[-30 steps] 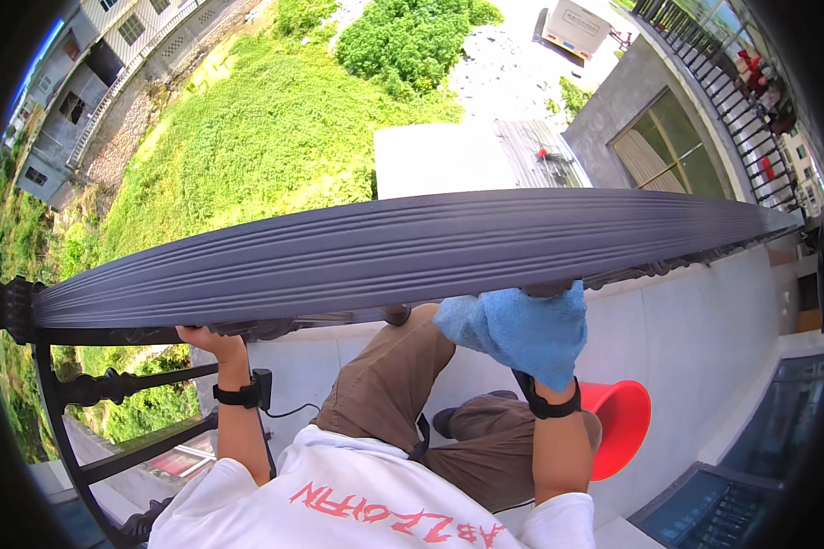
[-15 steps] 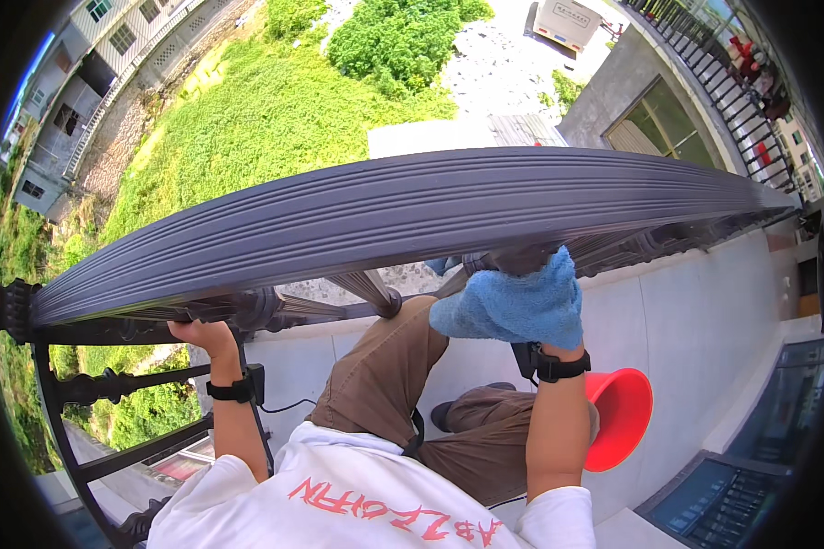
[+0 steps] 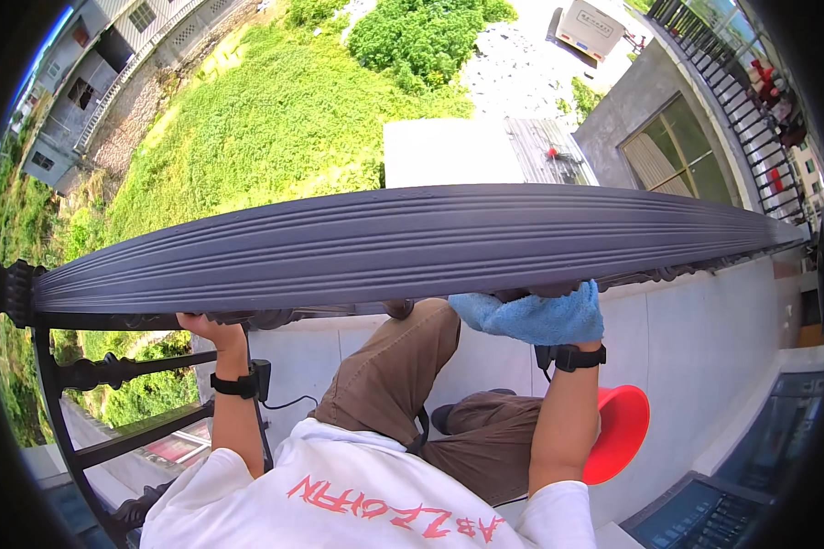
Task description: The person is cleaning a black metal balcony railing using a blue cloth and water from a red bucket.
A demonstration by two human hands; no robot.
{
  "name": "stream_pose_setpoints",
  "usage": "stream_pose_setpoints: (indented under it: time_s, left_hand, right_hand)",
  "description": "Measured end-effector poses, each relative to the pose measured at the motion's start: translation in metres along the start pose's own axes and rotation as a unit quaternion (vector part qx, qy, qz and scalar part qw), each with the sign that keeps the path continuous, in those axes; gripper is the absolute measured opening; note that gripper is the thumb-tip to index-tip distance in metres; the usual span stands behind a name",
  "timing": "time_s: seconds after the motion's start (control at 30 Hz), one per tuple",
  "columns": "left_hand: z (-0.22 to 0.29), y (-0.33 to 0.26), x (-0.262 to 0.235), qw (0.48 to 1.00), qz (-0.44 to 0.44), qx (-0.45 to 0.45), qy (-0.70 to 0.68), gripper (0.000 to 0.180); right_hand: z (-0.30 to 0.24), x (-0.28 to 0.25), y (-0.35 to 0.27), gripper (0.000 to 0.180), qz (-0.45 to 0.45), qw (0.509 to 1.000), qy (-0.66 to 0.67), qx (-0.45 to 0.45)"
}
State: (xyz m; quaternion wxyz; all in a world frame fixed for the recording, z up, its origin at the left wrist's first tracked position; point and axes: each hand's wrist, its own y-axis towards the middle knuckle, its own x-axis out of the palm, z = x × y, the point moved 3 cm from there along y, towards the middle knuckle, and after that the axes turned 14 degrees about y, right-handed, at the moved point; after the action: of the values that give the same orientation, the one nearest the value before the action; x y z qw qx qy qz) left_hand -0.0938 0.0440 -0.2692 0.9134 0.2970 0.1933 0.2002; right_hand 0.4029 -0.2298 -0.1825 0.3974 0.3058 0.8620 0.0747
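Observation:
A broad dark grey grooved handrail (image 3: 412, 242) crosses in front of me. Below its left part, my left hand (image 3: 212, 329) is closed on the railing's underside, its fingertips mostly hidden by the rail. My right hand is covered by a light blue terry cloth (image 3: 545, 316), which it holds against the railing's underside right of centre. The rail hides the cloth's upper edge and the tops of the balusters behind it.
A red bucket (image 3: 621, 435) stands beside my right forearm. My bent knee (image 3: 430, 320) is close under the rail. Dark side railing bars (image 3: 137, 366) are at the left, a pale wall (image 3: 687, 339) at the right. Grass (image 3: 275, 137) lies far below, beyond the railing.
The rail sits lower in view and now covers more of the balusters. My right hand and the cloth have shifted slightly right, partly under the rail. My left hand stays at the railing.

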Motion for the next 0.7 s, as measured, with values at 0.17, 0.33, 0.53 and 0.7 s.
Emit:
stream_pose_setpoints:
  time_s: [0.17, 0.33, 0.53, 0.7]
  left_hand:
    - [0.056, 0.007, 0.017, 0.990, 0.069, -0.093, -0.079, 0.008]
    - [0.068, 0.006, 0.021, 0.988, 0.059, -0.093, -0.107, 0.002]
    - [0.062, 0.006, 0.016, 0.996, 0.037, -0.054, -0.065, 0.005]
    - [0.045, 0.006, 0.016, 0.995, 0.040, -0.081, -0.039, 0.010]
  right_hand:
    - [0.012, -0.001, 0.020, 0.038, 0.011, 0.999, -0.035, 0.000]
    - [0.017, 0.003, 0.031, 0.037, 0.019, 0.998, -0.058, -0.005]
    - [0.028, 0.001, 0.022, 0.037, 0.028, 0.997, -0.063, -0.018]
    - [0.028, -0.003, -0.003, 0.037, 0.036, 0.995, -0.068, -0.060]
